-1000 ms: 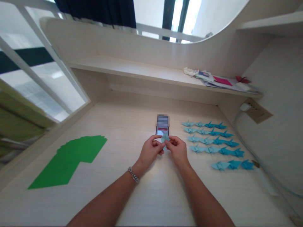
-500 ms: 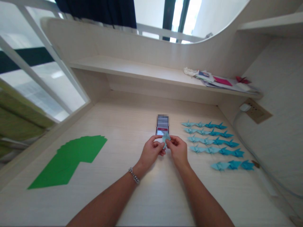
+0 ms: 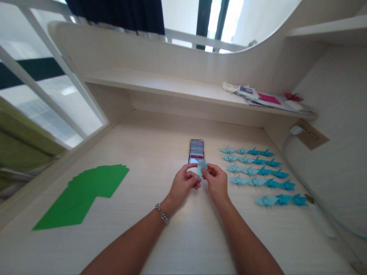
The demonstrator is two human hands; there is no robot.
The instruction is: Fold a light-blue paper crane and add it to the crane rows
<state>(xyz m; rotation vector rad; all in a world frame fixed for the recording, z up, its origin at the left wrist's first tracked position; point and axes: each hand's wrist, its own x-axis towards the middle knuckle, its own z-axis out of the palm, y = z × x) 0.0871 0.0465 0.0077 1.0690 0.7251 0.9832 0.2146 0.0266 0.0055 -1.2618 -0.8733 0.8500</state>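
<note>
A small piece of folded light-blue paper [image 3: 202, 165] is pinched between both my hands above the desk. My left hand [image 3: 185, 180] grips its left side and lower tip, with thumb and fingers closed. On its right side, my right hand [image 3: 215, 178] presses it between thumb and forefinger. Just beyond the paper lies a phone [image 3: 197, 148], its lower end partly covered by my hands. To the right, folded paper cranes [image 3: 252, 170] in pale to deeper blue lie in several rows, the nearest being a shorter row [image 3: 282, 200].
Fanned green paper sheets [image 3: 83, 194] lie on the left of the desk [image 3: 155, 133]. A shelf [image 3: 172, 87] runs along the back, bearing papers [image 3: 258, 95] at its right. On the right wall, a cable [image 3: 298, 172] hangs from a socket [image 3: 311, 133].
The light-blue paper has turned slightly and shows a little more of its face between my fingers. Both hands stay nearly in place, still gripping it.
</note>
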